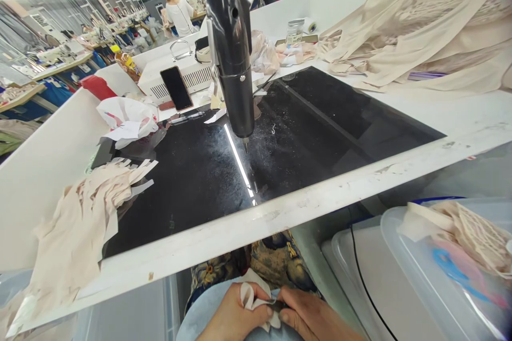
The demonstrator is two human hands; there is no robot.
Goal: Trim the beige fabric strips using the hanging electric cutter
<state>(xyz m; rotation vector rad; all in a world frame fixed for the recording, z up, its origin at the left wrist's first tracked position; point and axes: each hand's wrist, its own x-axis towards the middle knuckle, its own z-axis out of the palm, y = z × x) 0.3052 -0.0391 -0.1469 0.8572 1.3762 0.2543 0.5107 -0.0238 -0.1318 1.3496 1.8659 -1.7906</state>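
Observation:
Both hands rest in my lap at the bottom edge, below the table's front rim. My left hand (232, 315) is closed, pinching a small piece of white fabric (251, 292) between thumb and fingers. My right hand (310, 315) is closed too, fingertips pinching the same fabric and a small dark thing I cannot make out. Above them hangs a black machine head (233, 53) with its thin tip (246, 144) just over the black glossy work surface (320, 117).
Beige fabric strips (86, 213) pile at the table's left, a large beige lace garment heap (424, 26) at the back right. A phone (176, 88) leans on a white box. Clear plastic bins (432, 272) with fabric stand at the lower right. Another person sits far behind.

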